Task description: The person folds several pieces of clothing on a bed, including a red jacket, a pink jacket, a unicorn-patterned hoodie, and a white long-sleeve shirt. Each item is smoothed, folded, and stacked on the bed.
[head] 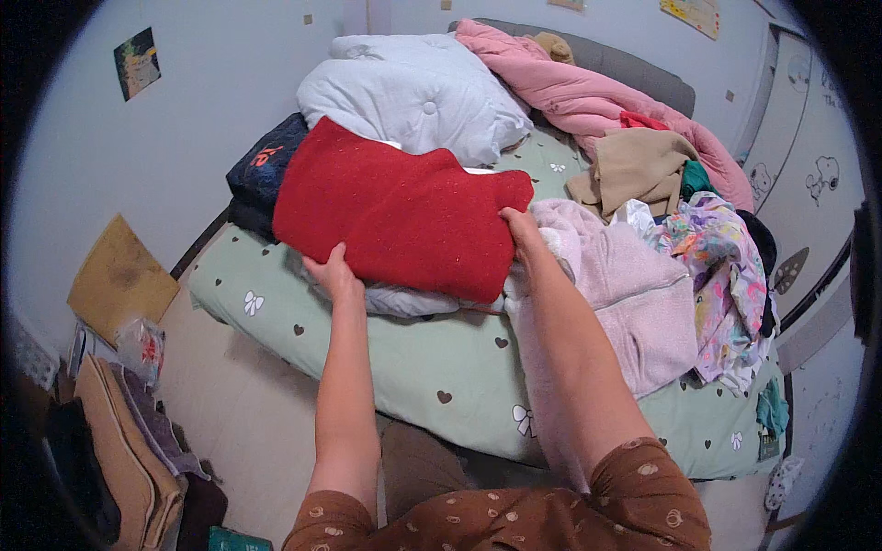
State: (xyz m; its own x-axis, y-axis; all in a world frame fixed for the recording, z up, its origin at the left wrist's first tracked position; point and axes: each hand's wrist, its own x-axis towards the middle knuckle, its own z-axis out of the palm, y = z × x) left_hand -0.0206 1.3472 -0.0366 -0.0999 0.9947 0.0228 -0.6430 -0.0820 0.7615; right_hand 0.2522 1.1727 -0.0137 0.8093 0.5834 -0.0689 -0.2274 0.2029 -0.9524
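Note:
A folded red knit garment (400,206) is held out in front of me over the bed. My left hand (336,274) grips its lower left edge, thumb on top and fingers underneath. At the right edge, my right hand (520,231) pinches the fabric with the thumb uppermost. Beneath the red piece, light grey fabric (406,301) shows along the lower side; whether they touch cannot be told. A pale pink fleece garment (637,303) with a zip lies spread just right of my right hand, partly behind my forearm.
The bed wears a green sheet (386,358) with hearts and bows. Behind are a white quilt (413,89), a dark folded item (265,172) and a pink quilt (551,96). Beige clothing (637,165) and a patterned garment (723,275) lie right. Folded cardboard (117,441) stands on the left floor.

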